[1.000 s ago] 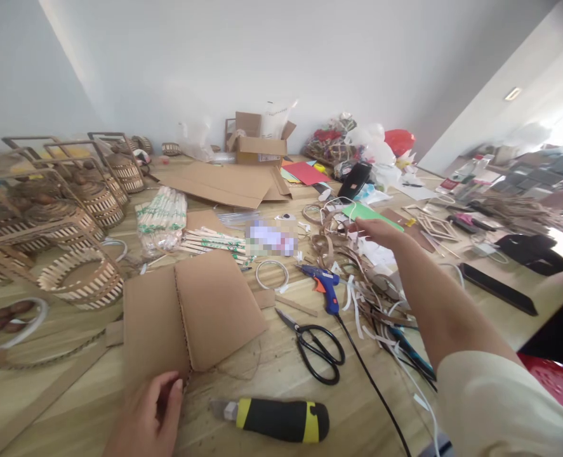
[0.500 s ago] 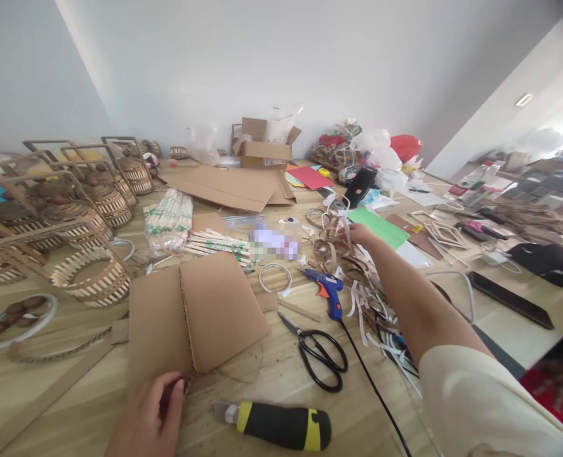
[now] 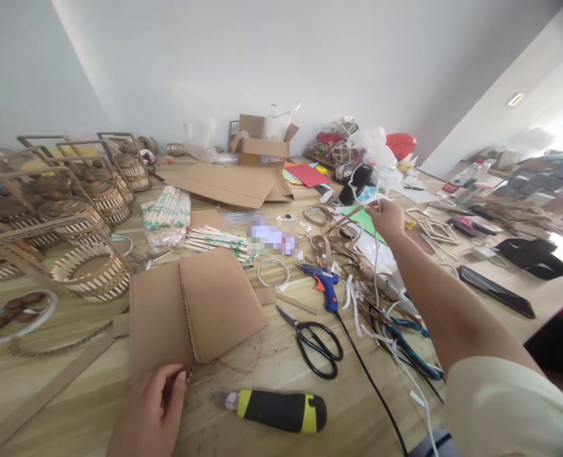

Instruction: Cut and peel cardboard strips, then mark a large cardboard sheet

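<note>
Near the front edge, my left hand (image 3: 155,406) has its fingers curled at the near side of a creased brown cardboard piece (image 3: 219,308), gripping it by the fold. My right hand (image 3: 386,218) reaches far over the table, fingers pinched on a thin brown strip (image 3: 350,218) and a white cord (image 3: 376,260) that hangs down from it. Below lies a tangle of brown strips (image 3: 331,247). A blue glue gun (image 3: 326,285), black-handled scissors (image 3: 317,346) and a yellow-and-black utility knife (image 3: 281,409) lie between my hands.
Small slatted baskets (image 3: 91,273) with handles crowd the left. Bundled wooden sticks (image 3: 167,216), flat cardboard (image 3: 219,184) and an open box (image 3: 264,149) are toward the wall. A black phone (image 3: 495,292) and a bottle (image 3: 462,181) are at right. The glue gun's black cable (image 3: 367,374) crosses the front.
My right hand has moved right and up from the tangle, drawing the brown strip and white cord with it. My left hand stays on the cardboard. The view has shifted slightly.
</note>
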The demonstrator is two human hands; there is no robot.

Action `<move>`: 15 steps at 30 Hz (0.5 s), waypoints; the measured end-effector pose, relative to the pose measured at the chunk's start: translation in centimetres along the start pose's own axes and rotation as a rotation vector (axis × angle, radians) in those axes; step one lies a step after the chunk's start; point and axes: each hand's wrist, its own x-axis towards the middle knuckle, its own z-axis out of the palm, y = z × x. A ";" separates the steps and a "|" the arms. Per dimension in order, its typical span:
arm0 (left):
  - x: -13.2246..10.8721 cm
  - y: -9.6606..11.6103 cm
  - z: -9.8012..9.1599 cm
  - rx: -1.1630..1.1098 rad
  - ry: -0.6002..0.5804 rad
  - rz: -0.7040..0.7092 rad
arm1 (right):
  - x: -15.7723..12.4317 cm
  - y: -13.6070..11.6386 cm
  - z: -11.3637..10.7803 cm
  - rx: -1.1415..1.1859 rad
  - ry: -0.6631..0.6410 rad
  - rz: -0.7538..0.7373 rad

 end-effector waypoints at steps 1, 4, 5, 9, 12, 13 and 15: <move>0.0 0.0 0.0 -0.004 0.009 0.009 | -0.4 0.0 -1.1 0.040 0.045 0.004; -0.1 0.1 0.0 -0.016 0.032 0.038 | -1.5 -0.4 -4.0 0.155 0.156 -0.007; -0.1 0.1 0.0 -0.019 0.034 0.049 | -1.9 -0.6 -5.0 0.188 0.186 -0.018; -0.2 0.2 -0.2 -0.020 0.023 0.064 | -3.6 -1.8 -8.5 0.292 0.295 -0.081; -0.6 0.3 -0.8 0.030 0.084 0.068 | -6.0 -2.7 -10.5 0.355 0.322 -0.168; -0.9 0.5 -1.1 0.054 0.137 0.086 | -7.1 -3.0 -10.9 0.373 0.308 -0.206; -1.5 1.0 -1.9 0.065 0.244 0.157 | -9.6 -3.5 -11.3 0.399 0.250 -0.287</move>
